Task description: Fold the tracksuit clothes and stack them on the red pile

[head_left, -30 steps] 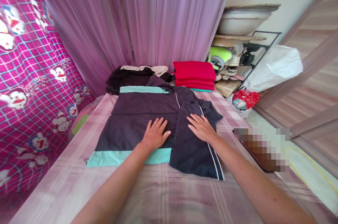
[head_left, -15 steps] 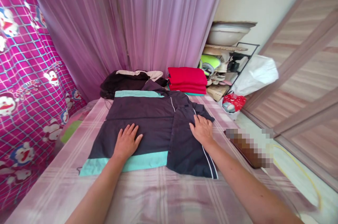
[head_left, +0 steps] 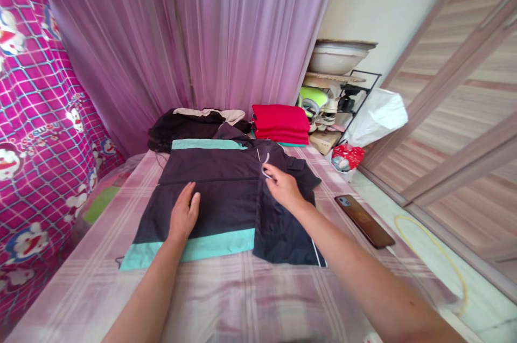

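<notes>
A dark garment [head_left: 226, 197] with teal bands and white piping lies spread over the plaid bedcover [head_left: 226, 300]. Over its left half is my left hand [head_left: 184, 212], turned on edge, its fingers extended and nothing in it. My right hand [head_left: 281, 184] pinches the garment's sleeve near the white piping, and a loop of that piping rises at the fingertips. Behind the garment sit a folded red stack [head_left: 280, 123] and a pile of black and light clothes [head_left: 189, 127].
A phone [head_left: 363, 220] with a cable lies on the bed's right side. Beyond the bed stand a rack [head_left: 355, 111] with shoes and a basin [head_left: 339, 57], a white bag [head_left: 379, 117] and a wooden wardrobe [head_left: 456, 133]. Purple curtains [head_left: 242, 30] hang at the back.
My right hand has moved left from flat on the sleeve and now pinches and lifts its fabric. My left hand has turned onto its edge. The view has shifted slightly right.
</notes>
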`<state>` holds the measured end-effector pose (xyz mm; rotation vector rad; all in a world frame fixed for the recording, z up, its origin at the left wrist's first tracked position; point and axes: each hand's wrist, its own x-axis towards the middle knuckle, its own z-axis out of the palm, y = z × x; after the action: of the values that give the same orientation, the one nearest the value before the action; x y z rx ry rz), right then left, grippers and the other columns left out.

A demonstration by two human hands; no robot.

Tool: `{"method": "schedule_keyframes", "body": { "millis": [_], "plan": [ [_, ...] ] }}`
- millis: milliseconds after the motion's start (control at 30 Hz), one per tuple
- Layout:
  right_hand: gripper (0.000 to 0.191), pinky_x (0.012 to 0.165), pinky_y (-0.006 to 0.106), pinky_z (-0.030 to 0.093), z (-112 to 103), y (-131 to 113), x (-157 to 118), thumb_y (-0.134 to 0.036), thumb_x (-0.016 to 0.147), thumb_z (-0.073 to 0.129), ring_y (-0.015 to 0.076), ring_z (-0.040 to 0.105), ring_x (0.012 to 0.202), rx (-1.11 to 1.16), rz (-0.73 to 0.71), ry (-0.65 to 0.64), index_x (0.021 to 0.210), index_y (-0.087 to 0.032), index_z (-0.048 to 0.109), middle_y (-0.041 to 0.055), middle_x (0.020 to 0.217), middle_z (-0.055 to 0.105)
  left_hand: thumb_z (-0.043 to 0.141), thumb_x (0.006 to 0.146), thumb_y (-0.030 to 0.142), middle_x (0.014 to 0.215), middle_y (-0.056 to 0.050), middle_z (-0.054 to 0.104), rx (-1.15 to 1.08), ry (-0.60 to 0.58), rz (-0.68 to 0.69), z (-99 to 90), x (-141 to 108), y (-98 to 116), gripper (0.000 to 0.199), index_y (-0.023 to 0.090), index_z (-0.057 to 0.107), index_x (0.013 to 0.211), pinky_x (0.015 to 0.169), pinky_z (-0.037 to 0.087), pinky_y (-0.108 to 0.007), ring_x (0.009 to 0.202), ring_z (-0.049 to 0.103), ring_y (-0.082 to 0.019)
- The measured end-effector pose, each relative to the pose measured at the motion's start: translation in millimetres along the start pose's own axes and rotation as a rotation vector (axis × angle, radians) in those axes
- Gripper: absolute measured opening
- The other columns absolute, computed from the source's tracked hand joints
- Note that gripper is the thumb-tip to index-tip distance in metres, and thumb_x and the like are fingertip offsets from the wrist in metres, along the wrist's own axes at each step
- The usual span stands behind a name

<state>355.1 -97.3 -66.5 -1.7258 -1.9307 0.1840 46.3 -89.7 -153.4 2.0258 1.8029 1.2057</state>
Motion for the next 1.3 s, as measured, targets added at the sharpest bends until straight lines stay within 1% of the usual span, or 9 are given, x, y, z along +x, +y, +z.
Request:
{"method": "schedule_keyframes", "body": {
  "millis": [167, 267, 367, 567, 700, 833, 933, 1033, 1300],
  "plan": [
    [0.055, 0.093, 0.028, 0.05, 25, -90, -37, -0.014, 0.087, 0.051, 0.0167, 0.068, 0.11, 0.139, -0.339, -0.433, 0.139, -0.032, 0.055, -0.0019, 0.12, 0.073, 0.033, 0.098, 0.052, 0.146, -0.011, 0.054, -0.228, 0.204, -0.18, -12.3, 3, -9, 0.058, 0.019, 0.052, 0.141, 0.116, 0.036, -0.039, 0.137, 0.047, -0.023],
    [0.037, 0.087, 0.026, 0.051, 27, -104, -43, -0.027, 0.088, 0.059, 0.0185, 0.07, 0.105, 0.152, -0.524, -0.693, 0.124, -0.031, 0.068, -0.0014, 0.115, 0.075, 0.032, 0.097, 0.054, 0.146, -0.011, 0.055, -0.321, 0.225, -0.216, -14.4, 3, -12, 0.059, 0.019, 0.053, 0.14, 0.117, 0.034, -0.039, 0.137, 0.048, -0.024],
    [0.031, 0.092, 0.026, 0.048, 16, -74, -20, -0.031, 0.094, 0.052, 0.0182, 0.068, 0.108, 0.102, -0.331, -0.481, 0.116, -0.029, 0.073, -0.0001, 0.117, 0.074, 0.04, 0.095, 0.054, 0.142, -0.009, 0.058, -0.336, 0.179, -0.244, -13.9, 3, -10, 0.056, 0.02, 0.058, 0.136, 0.117, 0.035, -0.038, 0.135, 0.05, -0.024],
    [0.035, 0.091, 0.034, 0.049, -11, 49, 19, -0.033, 0.095, 0.049, 0.026, 0.064, 0.113, -0.469, 0.362, -0.156, 0.12, -0.021, 0.069, 0.0131, 0.122, 0.07, 0.046, 0.091, 0.048, 0.137, -0.007, 0.063, -0.26, 0.077, -0.281, -16.7, 4, 4, 0.051, 0.021, 0.06, 0.132, 0.113, 0.04, -0.038, 0.131, 0.054, -0.024],
    [0.04, 0.093, 0.037, 0.047, -10, 100, 9, -0.045, 0.094, 0.053, 0.0277, 0.063, 0.113, -0.592, 0.424, -0.129, 0.121, -0.019, 0.069, 0.0162, 0.121, 0.068, 0.042, 0.092, 0.046, 0.137, -0.006, 0.062, -0.092, 0.054, -0.26, -35.3, 10, 0, 0.051, 0.021, 0.058, 0.133, 0.112, 0.041, -0.038, 0.129, 0.056, -0.024],
    [0.029, 0.087, 0.036, 0.048, -4, 114, 6, -0.039, 0.093, 0.055, 0.027, 0.066, 0.106, -0.59, 0.377, -0.13, 0.108, -0.023, 0.074, 0.0124, 0.11, 0.073, 0.039, 0.094, 0.044, 0.142, -0.015, 0.057, 0.302, 0.063, -0.335, -65.8, 16, -24, 0.054, 0.014, 0.057, 0.136, 0.11, 0.042, -0.048, 0.131, 0.052, -0.033],
    [0.026, 0.083, 0.035, 0.049, -4, 116, 9, -0.037, 0.093, 0.055, 0.0265, 0.068, 0.102, -0.565, 0.398, -0.121, 0.103, -0.025, 0.076, 0.0105, 0.109, 0.074, 0.038, 0.094, 0.042, 0.134, -0.022, 0.061, 0.536, -0.095, -0.455, -81.7, 16, -41, 0.055, 0.009, 0.058, 0.134, 0.097, 0.049, -0.055, 0.123, 0.057, -0.04],
    [0.026, 0.081, 0.034, 0.05, -7, 120, 11, -0.037, 0.093, 0.054, 0.0265, 0.069, 0.101, -0.535, 0.432, -0.099, 0.1, -0.026, 0.077, 0.0095, 0.109, 0.074, 0.036, 0.095, 0.04, 0.122, -0.019, 0.069, 0.597, -0.2, -0.442, -86.7, 14, -44, 0.051, 0.014, 0.063, 0.13, 0.09, 0.053, -0.05, 0.114, 0.063, -0.038],
    [0.027, 0.074, 0.032, 0.05, -13, 136, 7, -0.036, 0.093, 0.053, 0.0267, 0.069, 0.097, -0.551, 0.501, -0.06, 0.101, -0.026, 0.076, 0.0101, 0.107, 0.075, 0.036, 0.095, 0.04, 0.119, -0.014, 0.072, 0.619, -0.271, -0.465, -88.2, 15, -28, 0.048, 0.022, 0.067, 0.126, 0.086, 0.051, -0.043, 0.114, 0.064, -0.035]
  ]
}}
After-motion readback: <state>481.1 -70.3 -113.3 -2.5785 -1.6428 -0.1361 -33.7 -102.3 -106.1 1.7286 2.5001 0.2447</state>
